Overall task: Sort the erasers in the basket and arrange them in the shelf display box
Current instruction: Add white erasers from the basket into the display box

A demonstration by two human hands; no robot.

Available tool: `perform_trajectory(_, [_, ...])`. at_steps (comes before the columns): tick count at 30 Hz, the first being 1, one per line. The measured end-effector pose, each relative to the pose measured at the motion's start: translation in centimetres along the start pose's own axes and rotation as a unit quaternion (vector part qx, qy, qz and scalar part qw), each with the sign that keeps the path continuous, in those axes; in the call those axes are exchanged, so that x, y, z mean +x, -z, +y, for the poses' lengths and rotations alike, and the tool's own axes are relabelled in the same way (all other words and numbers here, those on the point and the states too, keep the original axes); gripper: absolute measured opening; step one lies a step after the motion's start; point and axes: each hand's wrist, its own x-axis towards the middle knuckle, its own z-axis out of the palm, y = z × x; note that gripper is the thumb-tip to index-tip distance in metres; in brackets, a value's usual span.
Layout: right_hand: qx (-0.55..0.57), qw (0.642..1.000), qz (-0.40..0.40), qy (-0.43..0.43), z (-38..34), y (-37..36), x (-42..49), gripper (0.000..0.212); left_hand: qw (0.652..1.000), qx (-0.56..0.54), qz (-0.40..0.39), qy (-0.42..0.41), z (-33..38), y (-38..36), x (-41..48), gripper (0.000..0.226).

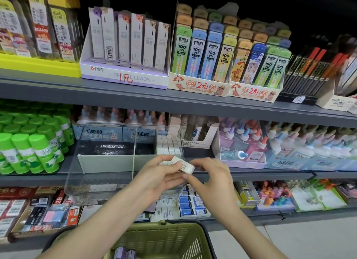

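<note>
A clear plastic display box (pixel 100 173) with dividers juts out from the middle shelf. Its right compartment holds rows of white erasers (pixel 168 144); the left and middle compartments look bare. In front of the box my left hand (pixel 160 177) grips a small stack of white sleeved erasers (pixel 183 165). My right hand (pixel 209 173) pinches the right end of that stack with fingertips. Below, an olive green basket (pixel 166 239) holds a few purple-wrapped erasers (pixel 123 253) at its bottom.
Green glue sticks (pixel 32 142) stand left of the box, and glue bottles (pixel 249 141) stand to its right. Pencil lead boxes (pixel 202 52) fill the upper shelf. Packaged erasers and stationery (pixel 185 204) line the lower shelf behind the basket.
</note>
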Motion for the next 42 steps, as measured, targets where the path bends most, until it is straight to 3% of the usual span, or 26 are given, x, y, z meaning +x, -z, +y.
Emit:
perform_trajectory(2, [-0.005,1.000,0.009,-0.006,0.3,0.7,0.7,0.029,0.998,0.051,0.002,-0.040,0.2,0.0,0.2,0.028])
perform_trajectory(3, [-0.005,1.000,0.004,-0.014,0.5,1.2,1.3,0.027,0.985,0.148,0.018,-0.090,0.3,0.5,0.3,0.029])
perform_trajectory(4, [-0.008,1.000,-0.010,-0.018,0.7,1.8,1.8,0.026,0.943,0.290,0.044,-0.159,0.4,1.2,0.6,0.030])
perform_trajectory(6, [-0.038,0.998,-0.053,0.000,1.2,2.8,2.9,0.027,0.781,0.542,0.075,-0.302,0.0,3.3,1.1,0.033])
perform_trajectory(8, [-0.083,0.989,-0.121,0.029,1.3,3.0,3.8,0.029,0.642,0.658,0.058,-0.389,-0.7,5.0,1.9,0.031])
perform_trajectory(10, [-0.130,0.973,-0.185,0.042,1.2,2.2,4.6,0.030,0.566,0.716,0.027,-0.408,-1.7,6.1,2.6,0.031])
perform_trajectory(13, [-0.221,0.948,-0.216,0.077,1.0,0.6,5.3,0.029,0.506,0.774,0.009,-0.380,-2.2,6.8,3.3,0.035])
perform_trajectory(17, [-0.299,0.921,-0.223,0.113,0.7,-1.0,6.5,0.028,0.486,0.790,0.019,-0.373,-2.3,6.7,3.4,0.034])
perform_trajectory(23, [-0.322,0.904,-0.249,0.129,0.8,-2.5,6.5,0.030,0.491,0.779,0.033,-0.388,-2.5,6.8,3.6,0.031])
perform_trajectory(28, [-0.269,0.939,-0.203,0.068,1.4,-3.7,5.5,0.031,0.484,0.780,0.038,-0.396,-2.7,7.0,3.7,0.031])
perform_trajectory(33, [-0.292,0.946,-0.138,0.016,1.3,-5.2,4.2,0.043,0.492,0.772,0.036,-0.401,-2.7,7.0,3.7,0.032])
perform_trajectory(40, [-0.255,0.963,-0.090,-0.018,1.2,-4.6,2.9,0.039,0.502,0.761,0.022,-0.409,-2.1,7.1,3.1,0.036])
perform_trajectory(42, [-0.217,0.975,-0.036,-0.019,0.7,-3.2,2.2,0.035,0.514,0.738,0.031,-0.436,-2.0,7.5,1.8,0.035])
